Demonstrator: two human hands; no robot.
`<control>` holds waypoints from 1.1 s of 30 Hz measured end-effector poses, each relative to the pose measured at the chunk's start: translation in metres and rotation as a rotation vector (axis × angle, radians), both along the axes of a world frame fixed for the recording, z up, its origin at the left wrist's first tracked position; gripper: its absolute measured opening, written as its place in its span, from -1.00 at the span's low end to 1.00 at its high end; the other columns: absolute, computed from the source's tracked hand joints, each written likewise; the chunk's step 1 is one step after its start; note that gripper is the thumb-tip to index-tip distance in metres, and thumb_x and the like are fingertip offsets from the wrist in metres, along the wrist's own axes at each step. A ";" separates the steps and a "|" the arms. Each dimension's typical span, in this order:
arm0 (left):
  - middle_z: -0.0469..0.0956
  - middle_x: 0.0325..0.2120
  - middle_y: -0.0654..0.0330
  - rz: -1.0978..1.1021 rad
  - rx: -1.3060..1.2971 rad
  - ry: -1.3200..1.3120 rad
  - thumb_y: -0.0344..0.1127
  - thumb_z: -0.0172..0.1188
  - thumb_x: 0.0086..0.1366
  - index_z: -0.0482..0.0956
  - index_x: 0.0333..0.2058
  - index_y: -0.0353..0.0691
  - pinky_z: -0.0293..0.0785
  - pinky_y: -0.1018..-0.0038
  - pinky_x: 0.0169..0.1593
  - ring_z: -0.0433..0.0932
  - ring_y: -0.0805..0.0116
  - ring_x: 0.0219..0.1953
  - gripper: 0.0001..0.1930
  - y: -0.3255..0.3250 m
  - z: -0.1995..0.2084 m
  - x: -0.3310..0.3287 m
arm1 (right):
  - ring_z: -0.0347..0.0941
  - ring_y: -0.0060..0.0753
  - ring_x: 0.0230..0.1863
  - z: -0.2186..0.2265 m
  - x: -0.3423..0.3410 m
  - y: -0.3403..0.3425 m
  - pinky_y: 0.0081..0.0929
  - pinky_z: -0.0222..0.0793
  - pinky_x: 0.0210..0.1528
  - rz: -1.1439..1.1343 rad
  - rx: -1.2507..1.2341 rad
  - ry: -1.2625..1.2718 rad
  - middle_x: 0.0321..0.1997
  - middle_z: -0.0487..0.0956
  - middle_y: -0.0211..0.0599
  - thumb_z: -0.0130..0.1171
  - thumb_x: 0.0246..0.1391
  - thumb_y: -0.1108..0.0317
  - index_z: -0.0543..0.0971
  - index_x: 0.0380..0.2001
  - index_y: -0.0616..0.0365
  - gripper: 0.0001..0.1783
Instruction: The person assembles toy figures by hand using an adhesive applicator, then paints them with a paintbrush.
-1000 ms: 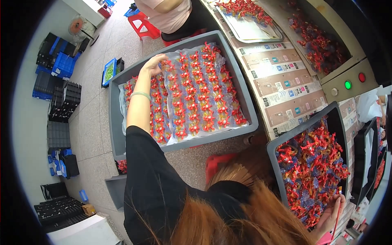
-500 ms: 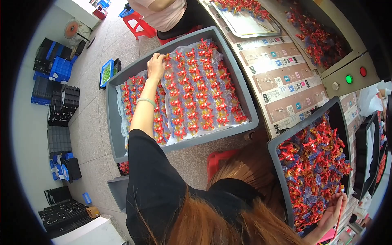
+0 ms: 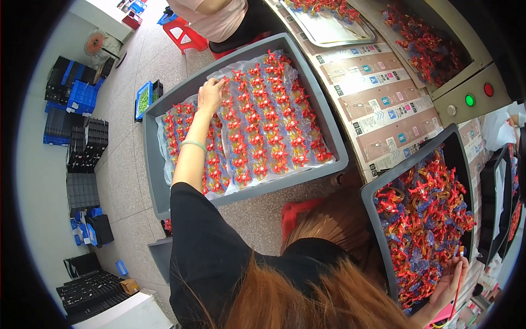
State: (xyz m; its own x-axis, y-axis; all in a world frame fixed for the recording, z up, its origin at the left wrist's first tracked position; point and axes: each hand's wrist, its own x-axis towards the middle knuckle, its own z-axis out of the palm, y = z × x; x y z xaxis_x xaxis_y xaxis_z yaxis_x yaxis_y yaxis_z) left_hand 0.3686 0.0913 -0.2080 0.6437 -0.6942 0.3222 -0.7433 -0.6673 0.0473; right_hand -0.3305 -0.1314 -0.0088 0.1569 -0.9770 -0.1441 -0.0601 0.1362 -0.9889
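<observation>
My left hand [image 3: 210, 96], a pale green bangle at its wrist, reaches over a large grey tray [image 3: 150, 159]. Its fingertips are pinched on a small red figure at the far end of a row. Rows of red, yellow and translucent blue figures [image 3: 268, 127] stand there on clear plastic sheeting. At the lower right, my right hand [image 3: 450, 282] grips a thin red-handled stick [image 3: 455, 300], like a paintbrush. It is by the near right side of a second grey bin [image 3: 383, 263], heaped with similar loose figures [image 3: 424, 219].
A cardboard-covered bench [image 3: 378, 101] carries a metal tray [image 3: 323, 33] of figures and a machine panel with a lit green button [image 3: 469, 100]. Another person [image 3: 216, 22] sits beyond the grey tray. Red stools [image 3: 186, 33], a fan [image 3: 96, 43] and stacked crates [image 3: 82, 94] stand on the floor.
My left hand has drawn slightly nearer, its fingers still together at the row's far end. My right hand keeps its hold on the stick and has barely moved.
</observation>
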 end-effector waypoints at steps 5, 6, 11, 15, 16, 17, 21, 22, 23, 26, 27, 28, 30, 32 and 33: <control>0.26 -0.08 0.09 0.168 -0.167 0.226 -0.24 0.09 0.07 0.51 -0.21 0.05 0.30 0.35 -0.07 0.36 0.13 -0.11 -0.74 -0.006 0.000 0.003 | 0.29 -0.61 -0.26 0.000 0.006 -0.002 -0.66 0.20 -0.15 0.015 -0.006 -0.002 -0.30 0.36 -0.39 -0.17 0.12 0.38 0.33 -0.22 0.20 -0.82; 0.22 -0.05 0.03 0.142 -0.161 0.283 -0.23 0.08 0.08 0.51 -0.21 0.04 0.28 0.36 -0.04 0.33 0.10 -0.07 -0.75 -0.009 0.003 0.001 | 0.29 -0.61 -0.26 0.001 0.006 -0.002 -0.66 0.20 -0.15 0.016 -0.016 0.004 -0.30 0.36 -0.39 -0.17 0.12 0.38 0.33 -0.23 0.20 -0.82; 0.26 -0.08 -0.04 0.395 -0.168 0.306 -0.16 0.17 -0.04 0.34 -0.05 -0.18 0.27 0.33 -0.04 0.34 0.08 -0.08 -0.47 -0.005 0.005 -0.012 | 0.29 -0.60 -0.25 0.000 -0.004 0.005 -0.64 0.21 -0.14 -0.047 -0.006 -0.011 -0.30 0.37 -0.38 -0.16 0.12 0.38 0.32 -0.22 0.20 -0.81; 0.47 -0.35 -0.03 0.310 -0.100 0.315 -0.18 0.28 -0.18 0.40 -0.14 -0.20 0.32 0.35 -0.14 0.44 0.13 -0.23 -0.45 0.016 -0.015 -0.004 | 0.30 -0.59 -0.25 -0.006 0.006 -0.005 -0.64 0.21 -0.13 0.022 0.031 -0.002 -0.30 0.38 -0.37 -0.16 0.12 0.38 0.32 -0.20 0.20 -0.80; 0.46 -0.32 -0.03 0.356 -0.097 0.312 -0.19 0.27 -0.17 0.40 -0.14 -0.22 0.32 0.35 -0.14 0.44 0.14 -0.22 -0.45 0.021 -0.018 -0.005 | 0.30 -0.58 -0.26 -0.011 0.011 -0.009 -0.64 0.21 -0.14 0.072 0.031 -0.007 -0.29 0.38 -0.37 -0.16 0.12 0.38 0.32 -0.20 0.20 -0.80; 0.46 -0.30 -0.04 0.368 -0.127 0.307 -0.19 0.27 -0.17 0.39 -0.15 -0.23 0.32 0.35 -0.15 0.44 0.15 -0.21 -0.45 0.005 -0.009 -0.007 | 0.30 -0.58 -0.26 -0.005 0.007 -0.008 -0.64 0.21 -0.14 0.094 -0.007 -0.022 -0.29 0.38 -0.37 -0.16 0.12 0.37 0.32 -0.20 0.20 -0.80; 0.37 -0.15 -0.06 0.373 -0.255 0.422 -0.17 0.23 -0.10 0.35 -0.12 -0.24 0.26 0.33 -0.03 0.35 0.10 -0.07 -0.47 -0.004 0.015 -0.017 | 0.30 -0.58 -0.27 0.002 0.003 -0.010 -0.63 0.22 -0.15 0.072 -0.040 -0.020 -0.29 0.39 -0.37 -0.15 0.11 0.37 0.32 -0.20 0.20 -0.79; 0.42 -0.21 -0.06 0.370 -0.187 0.398 -0.15 0.23 -0.11 0.34 -0.13 -0.31 0.31 0.33 -0.08 0.40 0.11 -0.13 -0.44 0.003 0.019 -0.022 | 0.30 -0.57 -0.27 0.000 0.003 -0.013 -0.63 0.22 -0.16 0.069 -0.031 -0.021 -0.30 0.39 -0.37 -0.15 0.11 0.37 0.33 -0.20 0.21 -0.79; 0.42 -0.21 -0.06 0.381 -0.180 0.393 -0.15 0.23 -0.11 0.34 -0.13 -0.31 0.31 0.33 -0.08 0.40 0.11 -0.13 -0.44 0.007 0.031 -0.031 | 0.30 -0.57 -0.28 -0.003 0.002 -0.014 -0.63 0.22 -0.16 0.065 -0.019 -0.028 -0.30 0.40 -0.36 -0.14 0.11 0.37 0.33 -0.20 0.21 -0.79; 0.46 -0.28 -0.04 0.550 0.019 0.931 -0.18 0.30 -0.17 0.32 -0.13 -0.38 0.36 0.38 -0.18 0.47 0.20 -0.24 -0.38 0.012 0.041 -0.063 | 0.31 -0.57 -0.28 -0.005 0.005 -0.014 -0.63 0.22 -0.16 0.066 -0.008 -0.022 -0.30 0.41 -0.36 -0.13 0.11 0.37 0.34 -0.20 0.21 -0.79; 0.46 -0.28 -0.04 0.558 0.019 0.933 -0.18 0.30 -0.17 0.32 -0.13 -0.38 0.36 0.38 -0.18 0.47 0.20 -0.24 -0.38 0.013 0.038 -0.066 | 0.31 -0.57 -0.28 -0.004 0.007 -0.015 -0.63 0.22 -0.16 0.073 -0.005 -0.021 -0.30 0.41 -0.36 -0.13 0.11 0.37 0.34 -0.20 0.21 -0.79; 0.47 -0.32 -0.04 0.521 0.042 0.715 -0.18 0.29 -0.17 0.33 -0.16 -0.39 0.38 0.37 -0.19 0.48 0.17 -0.26 -0.41 0.015 0.032 -0.068 | 0.31 -0.57 -0.28 -0.004 0.009 -0.016 -0.63 0.22 -0.16 0.087 -0.007 -0.035 -0.29 0.41 -0.36 -0.13 0.11 0.37 0.34 -0.20 0.21 -0.79; 0.49 -0.37 -0.04 0.488 0.048 0.493 -0.18 0.27 -0.15 0.32 -0.15 -0.39 0.38 0.34 -0.21 0.49 0.15 -0.27 -0.40 0.022 0.022 -0.069 | 0.31 -0.57 -0.27 -0.005 0.009 -0.017 -0.63 0.22 -0.16 0.113 -0.001 -0.052 -0.29 0.41 -0.35 -0.13 0.11 0.37 0.34 -0.19 0.21 -0.79; 0.49 -0.35 -0.04 0.464 -0.072 0.550 -0.18 0.27 -0.14 0.30 -0.13 -0.39 0.37 0.33 -0.20 0.49 0.16 -0.26 -0.39 0.027 0.017 -0.075 | 0.31 -0.56 -0.27 -0.007 0.008 -0.019 -0.63 0.22 -0.16 0.139 0.006 -0.063 -0.29 0.41 -0.35 -0.14 0.11 0.37 0.34 -0.19 0.21 -0.78; 0.48 -0.33 -0.05 0.429 -0.194 0.607 -0.18 0.27 -0.12 0.28 -0.10 -0.38 0.37 0.33 -0.19 0.48 0.16 -0.25 -0.38 0.027 0.018 -0.079 | 0.31 -0.56 -0.27 -0.007 0.008 -0.020 -0.63 0.22 -0.16 0.146 0.006 -0.062 -0.29 0.41 -0.35 -0.14 0.11 0.37 0.34 -0.19 0.21 -0.78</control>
